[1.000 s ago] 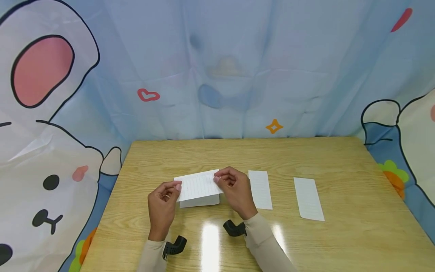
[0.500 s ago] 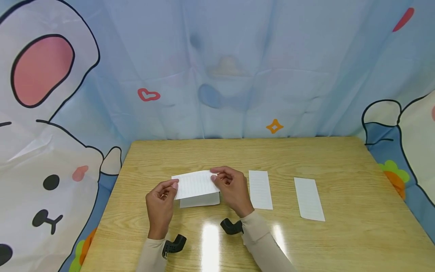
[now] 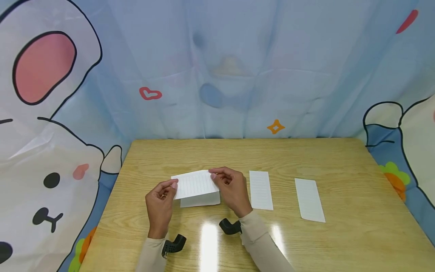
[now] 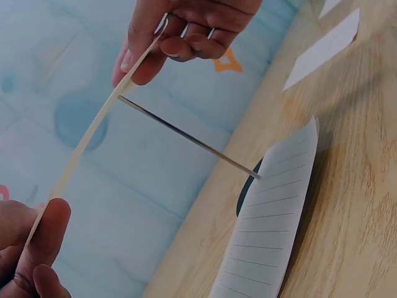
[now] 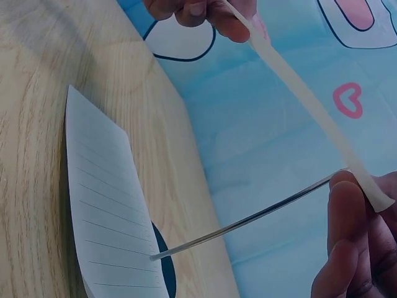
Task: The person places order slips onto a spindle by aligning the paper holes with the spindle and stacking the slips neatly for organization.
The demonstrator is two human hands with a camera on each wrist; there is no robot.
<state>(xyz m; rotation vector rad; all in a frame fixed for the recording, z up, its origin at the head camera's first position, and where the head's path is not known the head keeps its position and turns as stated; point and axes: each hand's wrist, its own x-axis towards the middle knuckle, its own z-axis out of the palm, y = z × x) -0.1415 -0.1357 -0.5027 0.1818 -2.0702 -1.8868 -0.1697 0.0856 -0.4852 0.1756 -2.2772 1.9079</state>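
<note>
Between my two hands I hold a lined white sheet of paper stretched out flat. My left hand pinches its left end with thumb and fingers, while my right hand pinches the right end. Below it stands a bill spike, a thin metal rod on a dark round base. The rod's top meets the underside of the held sheet, close to my right fingertips in the right wrist view. More lined paper lies low on the spike, the rod rising through it; the held sheet partly covers this lower paper in the head view.
Two separate lined sheets lie on the wooden table to the right: a nearer one beside my right hand and a farther one. A blue patterned curtain hangs behind the table.
Both hands have shifted slightly left with the held sheet over the spike, mostly in the first half second. The grip stays the same, and the loose sheets have not moved on the table.
</note>
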